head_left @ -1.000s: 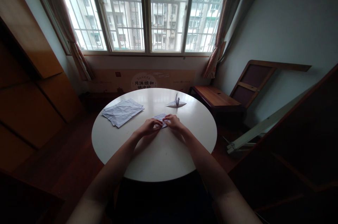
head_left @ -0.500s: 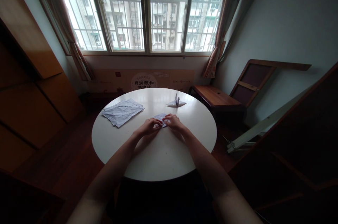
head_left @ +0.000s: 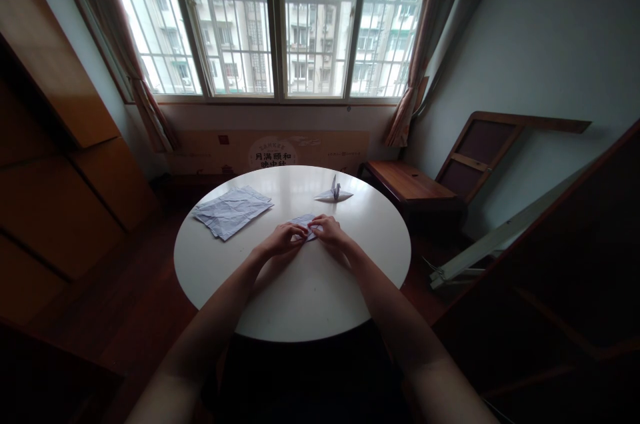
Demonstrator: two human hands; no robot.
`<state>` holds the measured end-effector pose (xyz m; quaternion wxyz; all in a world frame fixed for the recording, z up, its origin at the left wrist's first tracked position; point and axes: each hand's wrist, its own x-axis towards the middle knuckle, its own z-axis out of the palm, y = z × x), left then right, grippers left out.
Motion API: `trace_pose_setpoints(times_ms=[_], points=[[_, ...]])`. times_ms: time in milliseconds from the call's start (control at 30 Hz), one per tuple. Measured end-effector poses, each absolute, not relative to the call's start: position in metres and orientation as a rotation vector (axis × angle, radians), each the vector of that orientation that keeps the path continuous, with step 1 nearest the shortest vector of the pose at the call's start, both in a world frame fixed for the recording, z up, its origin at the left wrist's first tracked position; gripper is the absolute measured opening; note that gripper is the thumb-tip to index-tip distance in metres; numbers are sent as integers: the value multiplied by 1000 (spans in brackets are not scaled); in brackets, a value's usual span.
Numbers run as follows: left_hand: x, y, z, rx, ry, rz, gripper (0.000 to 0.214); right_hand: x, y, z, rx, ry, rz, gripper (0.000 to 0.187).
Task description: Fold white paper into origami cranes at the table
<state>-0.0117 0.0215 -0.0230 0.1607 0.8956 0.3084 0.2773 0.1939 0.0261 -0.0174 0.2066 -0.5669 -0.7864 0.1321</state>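
Note:
A small folded piece of paper [head_left: 303,219] lies on the round white table [head_left: 300,297], between my two hands. My left hand [head_left: 286,237] grips its left side with the fingers bent. My right hand [head_left: 327,229] pinches its right side, fingertips close to those of the left. My fingers cover much of the paper, so its exact folded shape is hidden. Behind my right hand stands a folded paper crane [head_left: 335,193] with its wings spread. To the left of my hands rests a stack of creased paper sheets [head_left: 233,212].
A wooden bench [head_left: 410,181] stands beyond the table at the right, with a wooden panel [head_left: 480,151] leaning behind it. A long printed cardboard box [head_left: 320,151] sits under the barred window. Wooden cabinets [head_left: 60,204] line the left side.

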Motion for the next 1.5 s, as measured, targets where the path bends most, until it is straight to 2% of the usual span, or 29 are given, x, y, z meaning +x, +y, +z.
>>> trace_pose_setpoints(times_ms=[1500], points=[[-11,19,-19,2565,905,749,17,194,24,-14,-1587,-2205,394,28]])
